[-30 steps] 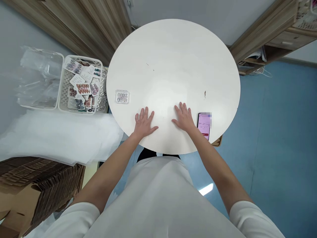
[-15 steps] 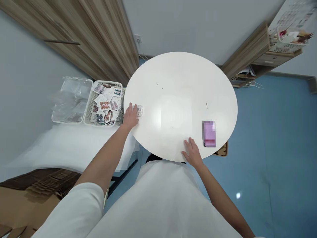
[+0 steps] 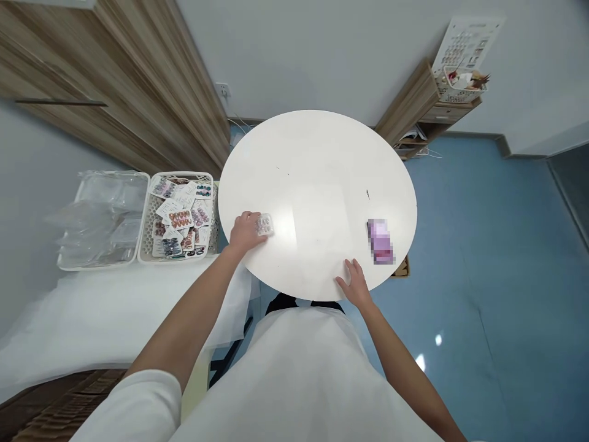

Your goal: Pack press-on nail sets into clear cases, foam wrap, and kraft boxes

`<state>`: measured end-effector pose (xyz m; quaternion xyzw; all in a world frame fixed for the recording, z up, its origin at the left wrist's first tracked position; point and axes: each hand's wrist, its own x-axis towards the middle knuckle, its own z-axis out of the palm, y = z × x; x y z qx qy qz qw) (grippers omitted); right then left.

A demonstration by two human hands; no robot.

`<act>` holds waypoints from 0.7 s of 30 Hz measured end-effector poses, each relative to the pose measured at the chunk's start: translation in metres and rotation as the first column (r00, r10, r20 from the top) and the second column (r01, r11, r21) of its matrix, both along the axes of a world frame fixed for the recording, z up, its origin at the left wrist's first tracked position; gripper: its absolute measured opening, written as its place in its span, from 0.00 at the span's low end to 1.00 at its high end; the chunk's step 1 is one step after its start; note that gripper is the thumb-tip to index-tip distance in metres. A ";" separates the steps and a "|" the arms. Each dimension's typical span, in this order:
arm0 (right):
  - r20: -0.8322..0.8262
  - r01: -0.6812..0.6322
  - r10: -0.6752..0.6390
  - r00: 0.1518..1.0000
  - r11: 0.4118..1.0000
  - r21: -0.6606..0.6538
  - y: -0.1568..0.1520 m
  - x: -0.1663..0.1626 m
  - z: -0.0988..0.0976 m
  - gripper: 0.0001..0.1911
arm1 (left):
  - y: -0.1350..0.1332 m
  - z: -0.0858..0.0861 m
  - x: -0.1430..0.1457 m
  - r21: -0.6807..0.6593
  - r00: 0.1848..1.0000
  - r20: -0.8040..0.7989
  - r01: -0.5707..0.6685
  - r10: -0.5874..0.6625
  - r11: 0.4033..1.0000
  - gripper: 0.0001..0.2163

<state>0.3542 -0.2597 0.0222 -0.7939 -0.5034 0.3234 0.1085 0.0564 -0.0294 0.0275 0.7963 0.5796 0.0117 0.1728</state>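
A round white table (image 3: 322, 166) stands in front of me. My left hand (image 3: 245, 232) is closed on a small clear box of press-on nails (image 3: 265, 225) at the table's left edge. My right hand (image 3: 355, 282) lies flat and open on the table's near edge, holding nothing. A phone (image 3: 380, 240) with a pink screen lies on the table just right of my right hand.
A white basket (image 3: 180, 216) of nail cards sits left of the table, beside a tray of clear plastic boxes (image 3: 103, 218), both on a white-covered surface. A wooden shelf (image 3: 426, 104) stands at the back right. Blue floor lies to the right.
My left hand reached left from the table's middle and closed on the nail box, drawing it slightly right. My right hand slid back to the near edge. The view rose and tilted.
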 end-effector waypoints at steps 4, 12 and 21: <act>-0.013 0.056 -0.056 0.998 0.998 0.037 -0.001 0.007 -0.001 0.32 | -0.050 0.010 0.053 -0.021 0.986 0.149 0.086 -0.082 0.996 0.32; 0.001 -0.070 0.071 0.998 0.980 0.185 0.001 0.033 0.002 0.27 | -0.117 0.001 0.139 -0.089 0.981 0.123 0.160 -0.148 0.983 0.30; 0.054 -0.316 0.311 0.949 0.928 0.199 -0.003 0.063 -0.006 0.24 | -0.117 -0.010 0.178 -0.084 0.991 0.007 0.136 -0.136 0.987 0.29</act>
